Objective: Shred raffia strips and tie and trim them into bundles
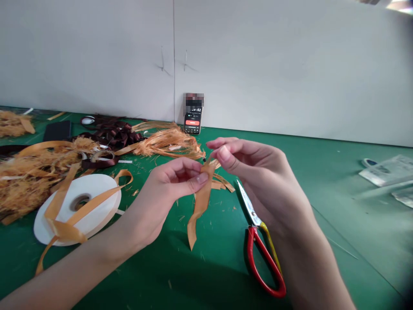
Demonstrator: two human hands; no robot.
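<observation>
A short strip of orange-gold ribbon (202,198) hangs from my left hand (177,178), its lower end cut to a point. The left thumb and fingers pinch it near the top. Close by on the right, my right hand (254,168) has thumb and fingertips drawn together at the ribbon's upper end; what exactly lies between them is too small to make out. Beneath the right hand and wrist, red- and yellow-handled scissors (258,237) lie on the green table (193,280), blades toward the far side.
At left lies a white spool (103,185) with loose gold ribbon, beside frayed raffia-like fibre (26,181). Dark brown ribbon (116,131) and a fibre bundle (167,140) sit behind. A phone (192,118) leans on the white wall (290,64). Plastic packets (390,170) lie at right.
</observation>
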